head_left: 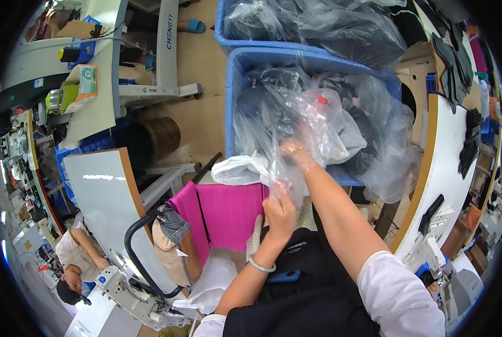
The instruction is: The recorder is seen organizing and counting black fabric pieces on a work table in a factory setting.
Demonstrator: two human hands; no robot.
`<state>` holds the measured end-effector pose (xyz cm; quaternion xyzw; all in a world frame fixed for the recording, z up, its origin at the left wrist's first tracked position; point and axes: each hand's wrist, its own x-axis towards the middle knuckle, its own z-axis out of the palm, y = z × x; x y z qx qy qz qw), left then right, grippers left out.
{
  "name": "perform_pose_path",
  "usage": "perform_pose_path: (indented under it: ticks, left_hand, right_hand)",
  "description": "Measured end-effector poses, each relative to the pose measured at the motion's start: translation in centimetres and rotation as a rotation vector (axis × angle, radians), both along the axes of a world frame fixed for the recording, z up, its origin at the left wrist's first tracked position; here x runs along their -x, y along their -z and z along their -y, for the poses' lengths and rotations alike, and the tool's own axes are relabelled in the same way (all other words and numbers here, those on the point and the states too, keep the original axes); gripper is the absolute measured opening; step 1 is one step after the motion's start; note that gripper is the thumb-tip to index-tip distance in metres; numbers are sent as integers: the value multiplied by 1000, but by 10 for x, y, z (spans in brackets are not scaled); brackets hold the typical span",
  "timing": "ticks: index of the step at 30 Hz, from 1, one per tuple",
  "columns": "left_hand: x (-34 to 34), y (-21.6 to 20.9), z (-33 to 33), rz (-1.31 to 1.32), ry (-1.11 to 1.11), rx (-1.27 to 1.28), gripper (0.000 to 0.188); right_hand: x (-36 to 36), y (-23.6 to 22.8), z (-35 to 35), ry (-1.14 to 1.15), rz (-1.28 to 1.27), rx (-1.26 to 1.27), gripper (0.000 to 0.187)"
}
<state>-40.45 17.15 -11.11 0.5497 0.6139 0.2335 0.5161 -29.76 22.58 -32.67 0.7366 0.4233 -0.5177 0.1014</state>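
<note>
My left hand (280,212) is closed, its fingers drawn together on the edge of a clear plastic bag (276,126) in front of my body. Just beyond it, my right hand (295,150) is at the same film; motion and the see-through plastic blur its fingers. Dark pieces show through the bag inside a blue bin (230,101). Beside my right hand lies another clear bag with a red spot (322,100) and whitish contents. A white plastic bag (241,170) hangs at the bin's near left corner.
A second blue bin (222,25) with bagged dark goods stands behind. Left are a magenta chair (228,210), a cloth bag (175,247) and a white table (102,191). Sewing machines (130,292) stand on both sides. Dark pieces lie on the right table (445,146). A person (79,255) works lower left.
</note>
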Motion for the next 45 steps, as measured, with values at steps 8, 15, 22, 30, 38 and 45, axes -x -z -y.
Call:
perform_pose_path:
  ticks: [8, 15, 22, 30, 38, 45]
  left_hand:
    - [-9, 5, 17, -3, 151, -67, 22]
    - [-26, -20, 10, 91, 246, -49, 21]
    - [-57, -39, 9, 286, 349, -53, 20]
    - [-40, -73, -18, 32, 272, 112, 24]
    - [22, -64, -68, -295, 63, 40, 24]
    - [39, -69, -112, -716, 539, 13, 57]
  right_hand:
    - [10, 75, 41, 117, 39, -329, 42]
    - [-6, 33, 32, 197, -161, -315, 40]
    - [-58, -9, 53, 308, -513, -206, 39]
    - [-69, -87, 31, 492, -893, -97, 39]
    - [-80, -155, 9, 922, -808, 108, 55]
    - [-77, -200, 6, 948, -722, -153, 41]
